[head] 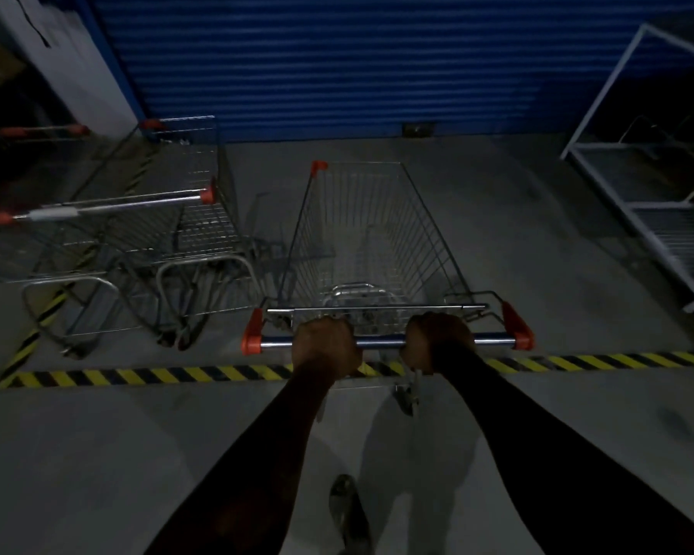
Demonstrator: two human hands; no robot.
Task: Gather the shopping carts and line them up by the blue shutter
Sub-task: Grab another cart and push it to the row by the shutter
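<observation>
Hands [326,342] [437,338] clenched around cart handle [381,343].

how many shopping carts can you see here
3, maybe more in the dark far left. One cart held by both hands, facing the blue shutter; two parked left: one near the middle, another at the edge.

Three shopping carts are plainly countable: one at the centre [361,242] with two hands on its handle, the left hand [325,346] and the right hand [437,340], and two parked at 9 o'clock [201,218] [57,242]. A further orange-capped handle [43,131] at 10 o'clock may be a fourth cart, too dark to tell. There is one blue shutter [337,62] at 12 o'clock, one white metal rack [650,186] at 3 o'clock, and two black-and-yellow floor stripes [177,374] [37,326].
</observation>
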